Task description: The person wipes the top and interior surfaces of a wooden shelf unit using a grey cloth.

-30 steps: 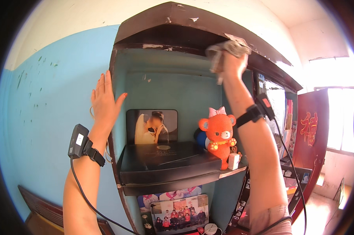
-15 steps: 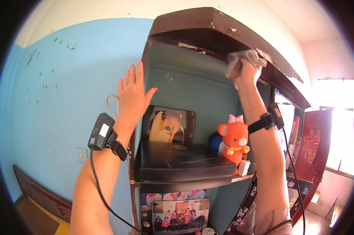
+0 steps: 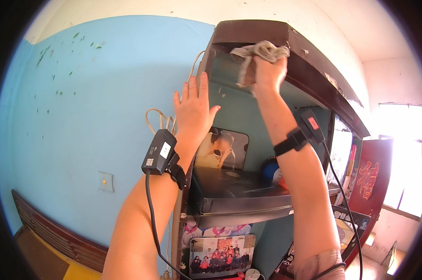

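My right hand [image 3: 270, 74] is closed round a crumpled grey-beige cloth [image 3: 265, 50], held against the front of the dark brown top board [image 3: 253, 33] of a wall cabinet. Part of the cloth hangs down to the left of the fingers. My left hand [image 3: 193, 109] lies open on the cabinet's left side edge, fingers spread and pointing up. A black device is strapped to each wrist, with a cable running down from it.
On the cabinet shelf sit a large black box [image 3: 239, 196] and a framed photo [image 3: 224, 149]. A group photo [image 3: 222, 255] stands below. A red door [image 3: 370, 177] is at the right; a switch plate [image 3: 106, 182] is on the blue wall. Pale cables [image 3: 160, 120] hang beside the cabinet.
My right hand has moved left along the top board with the cloth. The view has shifted left; my right forearm now covers most of the orange bear toy. My left hand stays at the side edge.
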Motion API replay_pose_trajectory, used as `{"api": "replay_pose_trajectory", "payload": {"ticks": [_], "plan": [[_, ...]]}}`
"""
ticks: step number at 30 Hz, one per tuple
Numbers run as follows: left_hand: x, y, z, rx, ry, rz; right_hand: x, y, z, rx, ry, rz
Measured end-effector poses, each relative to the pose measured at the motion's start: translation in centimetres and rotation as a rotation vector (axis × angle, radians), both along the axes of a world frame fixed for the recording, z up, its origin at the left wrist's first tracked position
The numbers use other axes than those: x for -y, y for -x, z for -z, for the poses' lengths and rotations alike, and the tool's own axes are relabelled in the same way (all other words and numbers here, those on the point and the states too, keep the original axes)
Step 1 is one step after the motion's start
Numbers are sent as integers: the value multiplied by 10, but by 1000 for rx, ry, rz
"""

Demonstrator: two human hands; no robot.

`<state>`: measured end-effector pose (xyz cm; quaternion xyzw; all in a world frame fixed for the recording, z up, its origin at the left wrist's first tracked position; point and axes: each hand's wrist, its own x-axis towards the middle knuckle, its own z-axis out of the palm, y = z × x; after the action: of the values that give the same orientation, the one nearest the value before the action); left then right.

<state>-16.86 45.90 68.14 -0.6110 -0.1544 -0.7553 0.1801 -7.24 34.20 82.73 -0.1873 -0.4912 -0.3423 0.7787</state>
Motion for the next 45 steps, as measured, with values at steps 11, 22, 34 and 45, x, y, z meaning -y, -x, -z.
{"api": "replay_pose_trajectory", "payload": {"ticks": [11, 22, 34, 45], "plan": [[-3, 1, -2, 0, -9, 64, -27, 46, 7, -5, 56, 328], [-6, -1, -2, -19, -3, 91, -31, 49, 7, 211, -3, 346], [1, 0, 0, -21, 49, 28, 9, 9, 28, 34, 7, 449], [-6, 1, 0, -40, 27, 26, -37, 67, 7, 198, 70, 489]]}}
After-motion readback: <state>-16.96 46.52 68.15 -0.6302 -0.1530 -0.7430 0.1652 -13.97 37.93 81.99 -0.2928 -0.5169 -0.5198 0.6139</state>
